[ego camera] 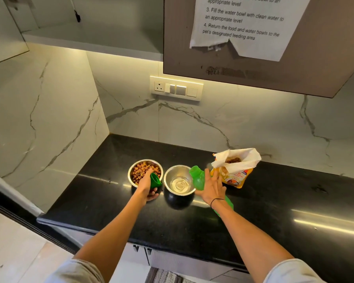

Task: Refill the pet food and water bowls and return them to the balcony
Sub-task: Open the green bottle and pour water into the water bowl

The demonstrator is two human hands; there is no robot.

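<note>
Two steel bowls stand side by side on the black counter. The left food bowl is heaped with brown kibble. The right water bowl holds a little clear water. My left hand hovers over the food bowl's near rim, shut on a green bottle cap. My right hand grips a green water bottle, tilted with its open mouth over the water bowl's right rim. An open pet food bag with kibble showing stands just right of the bottle.
A marble wall closes the corner to the left and behind. A socket and switch panel sits on the back wall. An overhead cabinet with a taped paper sheet hangs above. The counter's front edge runs near my forearms.
</note>
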